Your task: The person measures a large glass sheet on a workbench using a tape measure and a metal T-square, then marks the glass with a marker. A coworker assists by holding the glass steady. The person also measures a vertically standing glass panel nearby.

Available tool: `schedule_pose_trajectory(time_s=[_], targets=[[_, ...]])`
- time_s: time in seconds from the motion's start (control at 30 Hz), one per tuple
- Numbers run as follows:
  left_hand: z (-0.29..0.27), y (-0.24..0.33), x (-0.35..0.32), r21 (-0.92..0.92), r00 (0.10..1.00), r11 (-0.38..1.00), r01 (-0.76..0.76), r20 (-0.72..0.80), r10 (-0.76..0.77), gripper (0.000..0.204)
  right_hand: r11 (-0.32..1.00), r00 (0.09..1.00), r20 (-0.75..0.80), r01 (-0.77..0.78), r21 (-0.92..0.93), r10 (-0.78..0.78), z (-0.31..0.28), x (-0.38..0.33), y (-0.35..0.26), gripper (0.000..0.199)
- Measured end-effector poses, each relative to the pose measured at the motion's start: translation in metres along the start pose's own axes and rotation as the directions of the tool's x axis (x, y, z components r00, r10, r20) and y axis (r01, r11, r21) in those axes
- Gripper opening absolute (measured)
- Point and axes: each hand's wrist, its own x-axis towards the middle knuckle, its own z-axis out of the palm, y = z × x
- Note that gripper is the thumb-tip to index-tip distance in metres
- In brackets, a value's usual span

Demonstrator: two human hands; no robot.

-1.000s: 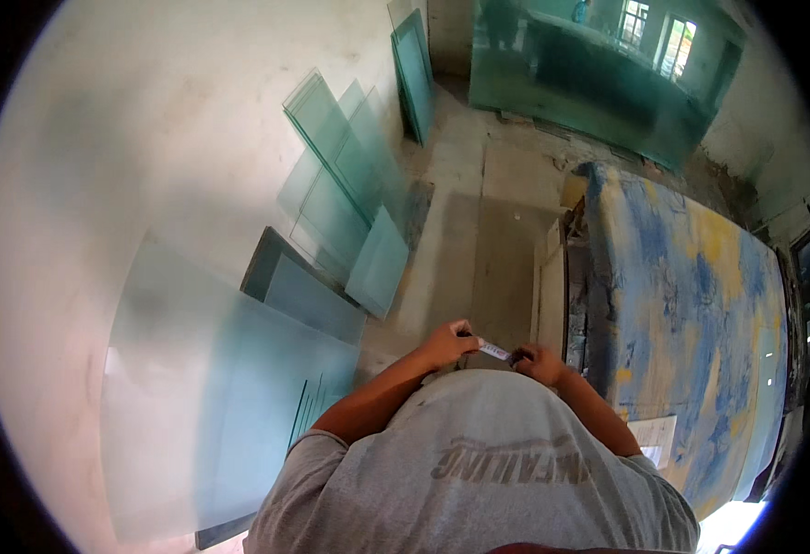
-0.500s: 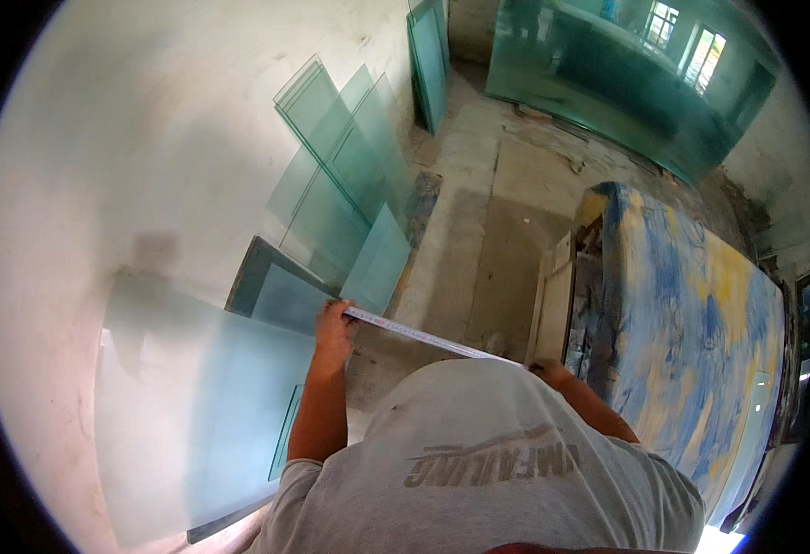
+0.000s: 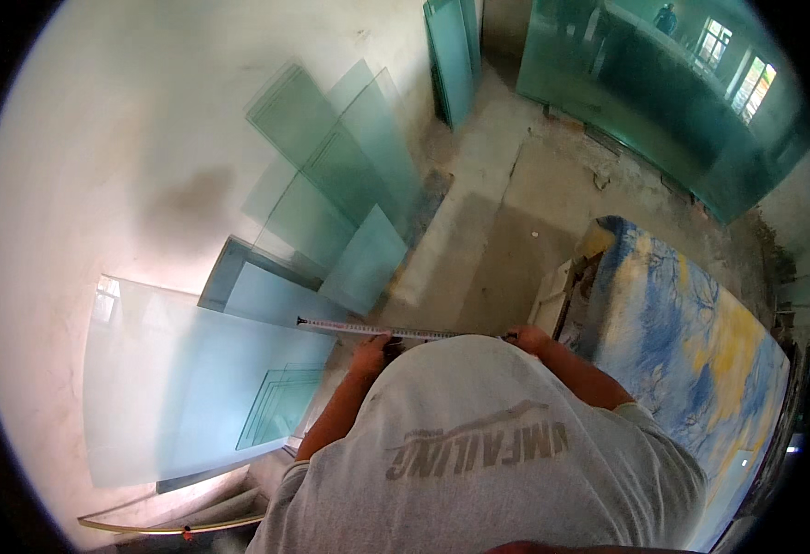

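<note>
A pale tape measure blade (image 3: 338, 327) stretches across in front of my chest. My left hand (image 3: 372, 354) is closed on the blade, with a length of it and its dark hooked end sticking out to the left beyond my fingers. At the other end, my right hand (image 3: 530, 342) grips the tape, beside the covered table; the case is mostly hidden by the hand and my grey shirt (image 3: 488, 443). Just left of the tape end, a large pale glass sheet (image 3: 220, 379) leans on the wall, a smaller glass piece (image 3: 285, 402) before it.
More glass panes (image 3: 331, 175) lean along the left wall, with another stack (image 3: 453, 65) farther back. A big green glass sheet (image 3: 645, 102) stands at the far right. The table's blue and yellow cover (image 3: 682, 323) lies at right. A thin curved yellowish strip (image 3: 146, 529) is at lower left.
My left hand has come in from the tape's end toward my right hand, so the end now pokes out past it. The view has shifted, and more of the lower left shows.
</note>
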Motion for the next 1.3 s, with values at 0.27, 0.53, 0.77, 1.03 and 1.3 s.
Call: schedule_pose_trajectory(time_s=[0.27,0.53,0.77,1.03,1.3], targets=[[0.025,-0.018,0.05,-0.455,0.973,0.884,0.104,-0.14,-0.186,0.023,0.99,0.99,0.009,0.141,0.011,-0.141,-0.066,0.039,-0.006,0.036],[-0.011,0.029,0.132,-0.297,0.857,0.953,-0.067,-0.506,-0.097,0.017,0.934,0.968,0.02,0.235,0.27,-0.249,-0.118,0.124,0.033,0.038],[-0.037,0.04,0.237,-0.534,0.895,0.841,0.089,-0.328,-0.303,0.016,0.979,0.992,0.104,-0.043,-0.198,0.065,-0.206,0.215,0.015,0.045],[-0.054,0.096,0.238,-0.557,0.843,0.829,-0.045,-0.467,-0.268,0.015,0.908,0.969,0.241,0.152,-0.391,-0.058,-0.266,0.304,-0.059,0.043],[-0.037,-0.007,0.196,-0.703,0.683,0.7,-0.126,-0.573,-0.452,0.02,0.797,0.798,0.579,0.456,-0.396,-0.168,-0.278,0.419,-0.126,0.042]])
